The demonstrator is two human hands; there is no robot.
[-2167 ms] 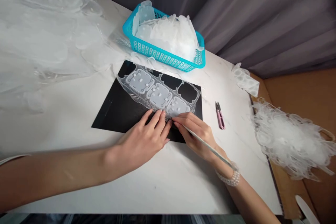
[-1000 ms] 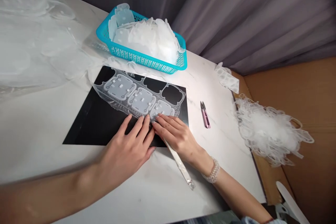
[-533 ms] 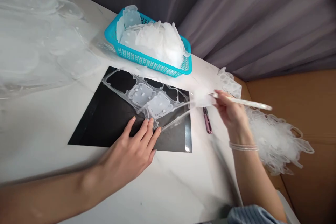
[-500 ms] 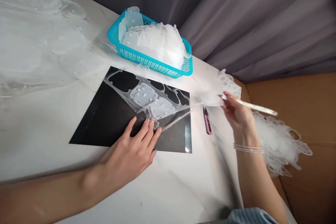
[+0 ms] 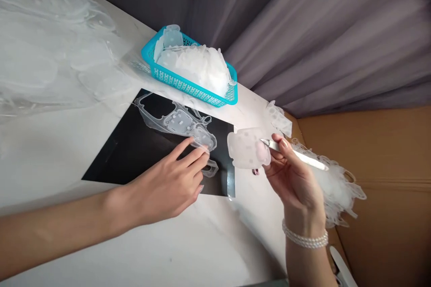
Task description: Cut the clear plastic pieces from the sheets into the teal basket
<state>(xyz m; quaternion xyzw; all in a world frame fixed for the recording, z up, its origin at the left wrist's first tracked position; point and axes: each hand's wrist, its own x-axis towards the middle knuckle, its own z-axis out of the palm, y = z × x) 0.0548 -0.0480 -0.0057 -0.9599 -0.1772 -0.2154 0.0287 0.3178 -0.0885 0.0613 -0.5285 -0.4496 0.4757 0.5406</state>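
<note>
My left hand [image 5: 182, 177] lies with its fingers spread on a black mat [image 5: 124, 154]. Its fingertips touch a translucent, rubbery sheet [image 5: 180, 121] with cut-out openings and dotted panels. Up off the table, my right hand [image 5: 298, 179] grips a pen-like tool [image 5: 308, 159] with a white handle and pointed metal tip. The same hand also holds a loose translucent dotted piece [image 5: 247, 148] with rounded edges, and a fingertip shows through it. Below this piece, the small pink thread snips [image 5: 256, 171] are mostly hidden.
A blue basket [image 5: 191, 91] heaped with similar pieces stands at the back. Large translucent sheets [image 5: 40, 58] cover the table's left. Stringy translucent scraps [image 5: 336, 188] lie at right by a cardboard box [image 5: 387, 152]. Another translucent piece [image 5: 279, 119] lies near the grey curtain [image 5: 303, 45].
The stretched sheet has slackened onto the mat, and a dotted piece is now separate in my right hand. That hand has come left and turned palm up. The snips have become mostly covered.
</note>
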